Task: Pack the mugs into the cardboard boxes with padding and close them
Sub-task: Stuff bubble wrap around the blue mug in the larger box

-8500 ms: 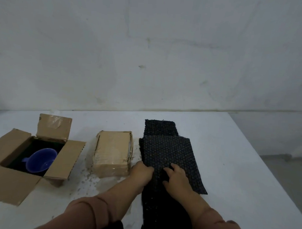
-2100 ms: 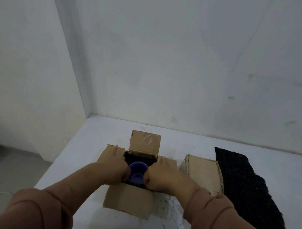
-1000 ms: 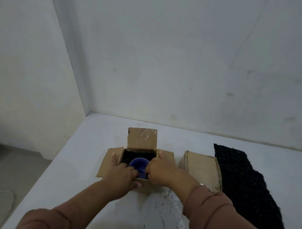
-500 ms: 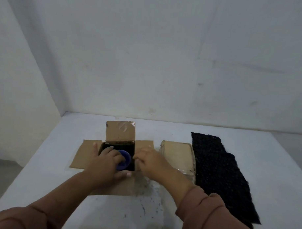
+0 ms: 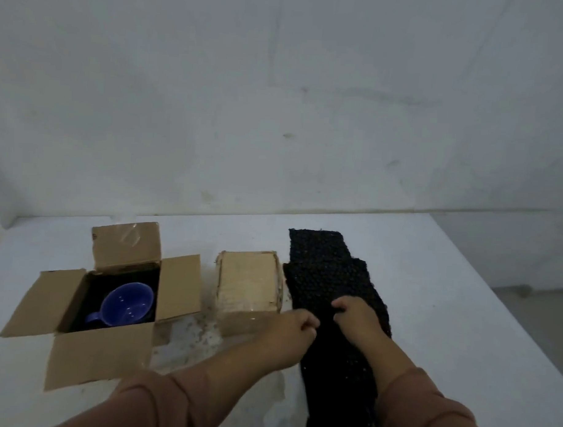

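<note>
Glossy blue mug [image 5: 127, 307], matt cardboard of open box [image 5: 99, 357] and closed box [image 5: 247, 285], bumpy black padding [image 5: 323, 272], matt white table [image 5: 445, 315].

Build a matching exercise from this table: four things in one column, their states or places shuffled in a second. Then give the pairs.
Things:
1. blue mug
2. left box
3. middle box
4. black padding

States or places:
A. closed
B. gripped by the left hand and the right hand
C. flaps spread open
D. sits inside a box

Pairs: 1-D, 2-C, 3-A, 4-B.
</note>
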Tool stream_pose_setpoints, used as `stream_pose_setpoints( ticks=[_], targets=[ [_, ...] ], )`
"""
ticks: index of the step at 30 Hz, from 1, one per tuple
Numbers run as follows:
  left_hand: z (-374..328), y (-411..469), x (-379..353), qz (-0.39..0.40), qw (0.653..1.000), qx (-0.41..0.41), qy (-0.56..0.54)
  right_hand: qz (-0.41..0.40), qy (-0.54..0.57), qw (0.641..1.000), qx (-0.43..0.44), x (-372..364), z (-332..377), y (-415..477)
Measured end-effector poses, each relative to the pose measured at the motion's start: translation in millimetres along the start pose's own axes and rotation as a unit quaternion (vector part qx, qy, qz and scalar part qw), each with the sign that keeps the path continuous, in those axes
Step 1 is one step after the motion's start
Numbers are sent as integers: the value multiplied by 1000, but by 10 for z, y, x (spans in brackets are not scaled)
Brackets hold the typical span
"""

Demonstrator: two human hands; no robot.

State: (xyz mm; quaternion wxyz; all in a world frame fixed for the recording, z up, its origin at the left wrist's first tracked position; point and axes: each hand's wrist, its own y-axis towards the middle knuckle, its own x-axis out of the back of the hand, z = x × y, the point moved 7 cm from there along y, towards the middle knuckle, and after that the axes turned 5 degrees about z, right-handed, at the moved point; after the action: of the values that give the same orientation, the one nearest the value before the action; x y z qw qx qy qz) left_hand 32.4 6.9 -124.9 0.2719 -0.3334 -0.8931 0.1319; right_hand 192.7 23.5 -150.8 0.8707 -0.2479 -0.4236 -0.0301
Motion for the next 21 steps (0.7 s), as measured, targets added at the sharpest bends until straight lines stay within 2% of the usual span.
stream_pose_setpoints(
  ticks=[2, 4, 6, 9, 12, 15, 19, 21],
  targets=[
    [117, 140, -195, 23, 986, 104, -132, 47, -51, 997, 25, -147, -108, 0],
    [192, 283, -210, -29, 964, 167, -207, 80, -92, 991, 47, -263, -161, 1],
    [264, 432, -211, -74, 942, 204, -257, 86, -115, 987, 67, -310, -192, 21],
    [328, 655, -238, -100, 933, 218, -267, 91, -123, 984, 88, -317, -220, 57],
    [363, 821, -231, -109, 942, 229, -217, 108, -125, 981, 99, -313, -230, 78],
    [255, 849, -110, -146, 965, 207, -70, 112, -125, 980, 105, -314, -225, 77],
    [121, 904, -78, -114, 975, 148, 122, 112, -117, 981, 106, -339, -229, 71],
    [104, 899, -52, -133, 975, 124, 126, 112, -117, 981, 109, -344, -231, 67]
  ],
)
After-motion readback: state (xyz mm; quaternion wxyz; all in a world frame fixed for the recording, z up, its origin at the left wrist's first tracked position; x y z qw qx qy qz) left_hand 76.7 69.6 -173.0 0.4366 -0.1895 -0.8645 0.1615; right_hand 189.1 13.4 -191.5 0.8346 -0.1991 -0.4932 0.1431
